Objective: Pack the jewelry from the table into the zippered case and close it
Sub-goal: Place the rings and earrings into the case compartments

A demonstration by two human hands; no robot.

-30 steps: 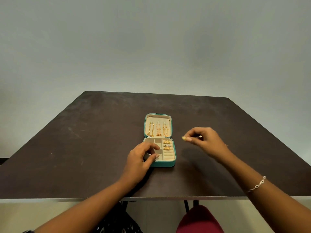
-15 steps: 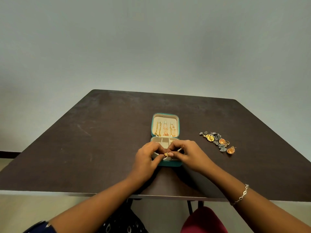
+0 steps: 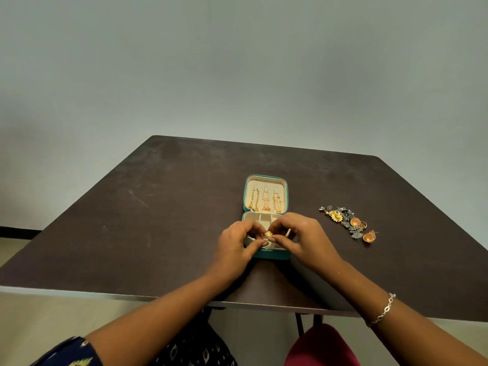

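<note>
- Table [image 3: 158, 207], dark and bare on the left, carries the open case [image 3: 266, 256] at its middle.
- Left hand [image 3: 235, 247] rests at the case's near-left corner, fingers curled, thumb and forefinger pressed toward the ring [image 3: 268, 234]; it seems to steady both.
- Ring, small and gold, sits over the tray's near slots, pinched between the fingertips of both hands. It looks light, rigid and slick, so a fingertip grip on the band should suit; it could easily skip away if squeezed off-centre.
- Chains [image 3: 265, 200] hang in the lid, limp and prone to tangling.
- Right hand [image 3: 303, 239] covers the tray's right side, thumb and forefinger nipping the ring.
- Earrings [image 3: 348, 223] lie in a cluster well right of the case, unpacked; they look light and delicate, best lifted singly by the body, not by the hooks.
</note>
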